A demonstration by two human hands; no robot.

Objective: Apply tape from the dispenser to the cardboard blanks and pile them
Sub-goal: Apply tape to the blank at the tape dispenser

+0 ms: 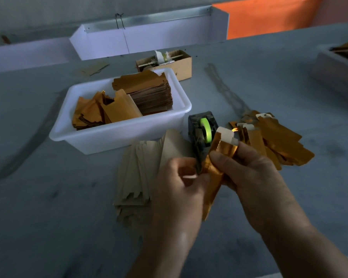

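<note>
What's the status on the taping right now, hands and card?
Right hand grips gold card. Left hand pinches tape strip at dispenser. Taped pile on the right. Nothing in the way.

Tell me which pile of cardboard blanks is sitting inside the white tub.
The tall, squared-off stack of blanks in the white tub. The plain beige pile and the loose gold-foil pile lie directly on the table.

Gold foil blank (215, 163), lime-green tape roll (205, 129), dark grey dispenser (197, 141), white tub (117, 135), orange wall (269, 19)
</note>
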